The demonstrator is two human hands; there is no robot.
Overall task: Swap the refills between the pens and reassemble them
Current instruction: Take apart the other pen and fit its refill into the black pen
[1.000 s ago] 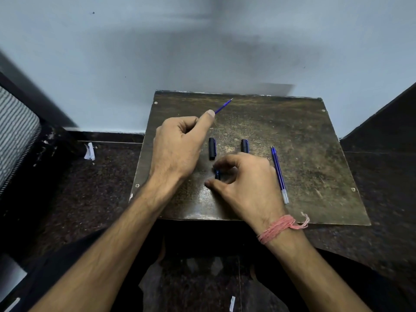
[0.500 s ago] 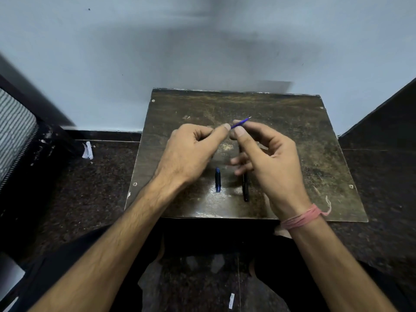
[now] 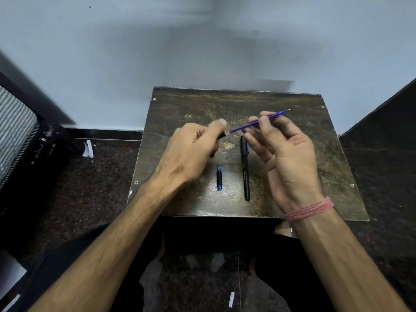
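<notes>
My right hand [image 3: 284, 149] pinches a thin blue refill [image 3: 254, 123] between thumb and fingers, its tip pointing up and to the right. The refill's other end meets the dark pen barrel [image 3: 221, 136] that my left hand [image 3: 191, 149] grips; most of that barrel is hidden in the fist. On the small wooden table [image 3: 315, 154] a black pen [image 3: 245, 170] lies lengthwise between my hands. A short dark blue pen piece [image 3: 219, 178] lies just left of it.
The table stands against a pale wall. Dark speckled floor surrounds it, with white paper scraps at the left [image 3: 88, 149] and near my legs [image 3: 231, 299]. A striped object [image 3: 13, 131] sits at the far left.
My right hand has left the table, met my left hand and drawn the blue refill out to the right. A black pen now shows on the table.
</notes>
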